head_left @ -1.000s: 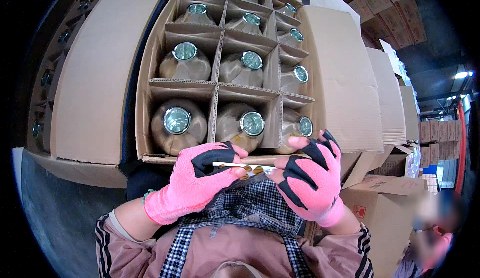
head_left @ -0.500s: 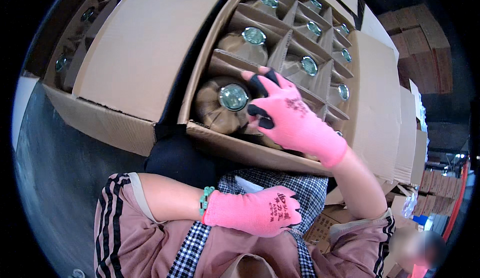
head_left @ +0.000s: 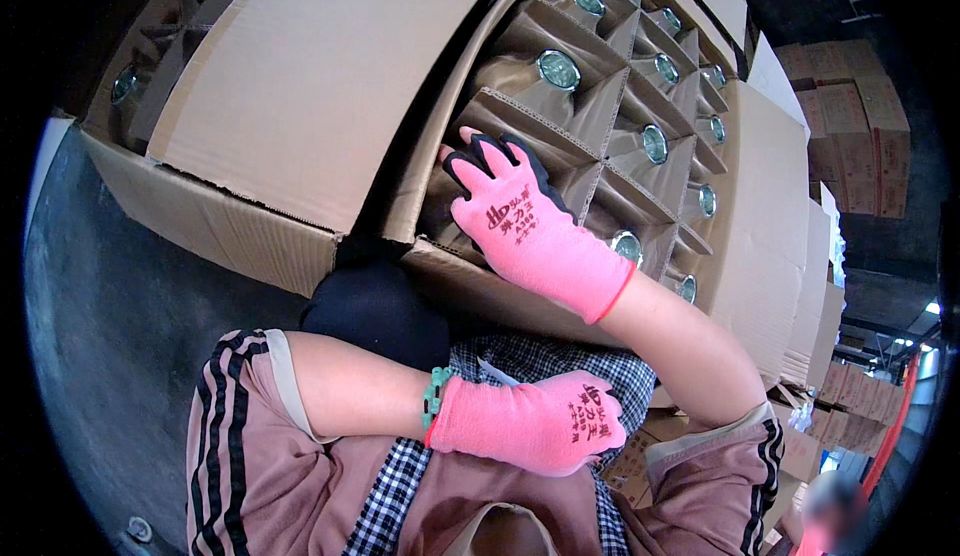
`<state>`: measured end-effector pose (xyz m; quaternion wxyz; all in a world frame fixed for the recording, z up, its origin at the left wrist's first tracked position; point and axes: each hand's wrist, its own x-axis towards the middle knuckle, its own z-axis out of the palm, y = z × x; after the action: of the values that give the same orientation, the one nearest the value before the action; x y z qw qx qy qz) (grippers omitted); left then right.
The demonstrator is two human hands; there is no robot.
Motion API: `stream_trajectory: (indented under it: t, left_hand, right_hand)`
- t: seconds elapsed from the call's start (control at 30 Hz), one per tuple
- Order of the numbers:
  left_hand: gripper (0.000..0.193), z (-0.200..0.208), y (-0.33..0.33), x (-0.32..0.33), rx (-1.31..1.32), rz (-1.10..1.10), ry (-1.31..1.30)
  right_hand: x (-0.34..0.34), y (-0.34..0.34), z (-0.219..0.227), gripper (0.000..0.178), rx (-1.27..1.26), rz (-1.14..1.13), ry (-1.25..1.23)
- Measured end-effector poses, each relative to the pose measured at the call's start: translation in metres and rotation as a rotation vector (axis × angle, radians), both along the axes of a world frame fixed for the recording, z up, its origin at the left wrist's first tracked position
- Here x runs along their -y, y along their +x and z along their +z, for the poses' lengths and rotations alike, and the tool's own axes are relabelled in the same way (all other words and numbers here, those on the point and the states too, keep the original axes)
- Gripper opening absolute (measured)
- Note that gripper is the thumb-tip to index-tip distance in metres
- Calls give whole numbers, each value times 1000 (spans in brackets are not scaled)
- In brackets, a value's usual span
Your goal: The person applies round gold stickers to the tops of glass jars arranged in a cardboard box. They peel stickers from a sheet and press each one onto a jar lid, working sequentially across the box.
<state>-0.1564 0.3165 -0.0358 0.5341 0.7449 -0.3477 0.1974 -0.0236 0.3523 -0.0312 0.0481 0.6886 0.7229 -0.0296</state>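
My right hand (head_left: 515, 206), in a pink glove with black-coated fingers, lies palm down over the near left corner compartment of a cardboard box (head_left: 465, 271). Its fingers curve over the glass jar there, which the hand almost wholly hides. Other clear glass jars with round greenish mouths, such as one jar (head_left: 558, 71), stand upright in the compartments of the cardboard divider (head_left: 600, 171). My left hand (head_left: 530, 421), in a matching glove, is closed in front of my checked apron (head_left: 510, 361). Whatever it may hold is hidden.
A second box (head_left: 230, 216) of jars stands to the left, its large flap (head_left: 330, 86) raised beside the first box. Another flap (head_left: 750, 216) spreads out on the right. Stacked cartons (head_left: 850, 126) stand farther right. Part of another person (head_left: 830, 516), blurred, shows at the lower right.
My right hand has moved left from beside the corner jar to cover it. My left hand stays closed in front of the apron. The view has shifted slightly.
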Motion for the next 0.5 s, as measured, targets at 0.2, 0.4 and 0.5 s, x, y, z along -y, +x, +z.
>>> stream_trajectory:
  t: [0.2,0.4,0.5]
  left_hand:
    - [14,5,6,-8,-10,-21,53]
    - [18,10,20,-26,-153,96,-96]
    - [25,20,27,-39,-248,350,-321]
  right_hand:
    - [2,3,5,28,29,-98,118]
    - [65,19,114,29,-307,-450,329]
    - [121,12,152,39,-276,-527,200]
